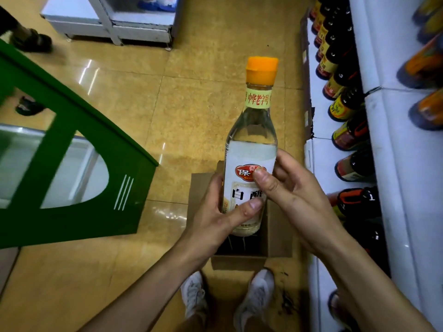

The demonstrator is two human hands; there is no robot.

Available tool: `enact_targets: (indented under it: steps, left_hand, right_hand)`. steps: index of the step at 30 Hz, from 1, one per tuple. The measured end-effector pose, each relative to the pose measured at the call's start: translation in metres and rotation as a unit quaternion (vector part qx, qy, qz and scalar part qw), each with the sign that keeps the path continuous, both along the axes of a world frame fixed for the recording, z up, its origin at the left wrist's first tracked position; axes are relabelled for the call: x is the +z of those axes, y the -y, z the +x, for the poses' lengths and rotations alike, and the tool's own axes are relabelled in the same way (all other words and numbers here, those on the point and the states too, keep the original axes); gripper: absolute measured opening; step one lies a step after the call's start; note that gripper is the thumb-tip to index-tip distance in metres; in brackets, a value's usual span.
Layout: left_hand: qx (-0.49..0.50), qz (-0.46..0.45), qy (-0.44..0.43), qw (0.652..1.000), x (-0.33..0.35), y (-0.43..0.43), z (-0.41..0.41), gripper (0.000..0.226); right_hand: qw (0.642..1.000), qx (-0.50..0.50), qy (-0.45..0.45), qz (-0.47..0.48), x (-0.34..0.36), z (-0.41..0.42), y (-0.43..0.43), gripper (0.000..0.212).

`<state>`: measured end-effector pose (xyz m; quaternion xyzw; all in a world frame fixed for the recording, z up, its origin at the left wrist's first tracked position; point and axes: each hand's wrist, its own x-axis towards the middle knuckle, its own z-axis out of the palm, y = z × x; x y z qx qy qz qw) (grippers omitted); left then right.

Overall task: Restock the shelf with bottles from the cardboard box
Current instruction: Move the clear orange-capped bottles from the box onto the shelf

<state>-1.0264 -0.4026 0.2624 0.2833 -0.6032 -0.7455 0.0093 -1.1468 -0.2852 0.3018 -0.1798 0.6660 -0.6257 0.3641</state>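
Note:
A clear glass bottle (251,140) with an orange cap and a white label stands upright in mid-air above the open cardboard box (278,233) on the floor. My left hand (215,212) grips its lower part, thumb across the label. My right hand (287,190) holds the bottle from the right, thumb pressed on the red logo. The white shelf (318,109) runs along the right side and carries a row of dark bottles (345,106). The inside of the box is mostly hidden by my hands and the bottle.
A green cabinet frame (72,152) juts in from the left. My two shoes (227,300) stand behind the box on the tan tiled floor. A white freezer base (107,22) stands at the far end. Another person's foot (31,40) is at top left.

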Motion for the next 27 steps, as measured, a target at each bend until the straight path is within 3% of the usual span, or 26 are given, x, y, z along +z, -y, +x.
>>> enact_targets:
  steps: [14, 27]
  left_hand:
    - [0.001, -0.016, -0.002, 1.000, 0.207, -0.007, -0.015, 0.062]
    - [-0.044, -0.047, -0.093, 0.994, 0.358, -0.034, -0.052, 0.049]
  right_hand:
    - [1.000, 0.001, -0.002, 0.002, 0.203, -0.015, -0.004, 0.052]
    - [0.993, -0.063, -0.091, -0.047, 0.350, -0.031, -0.042, 0.041]
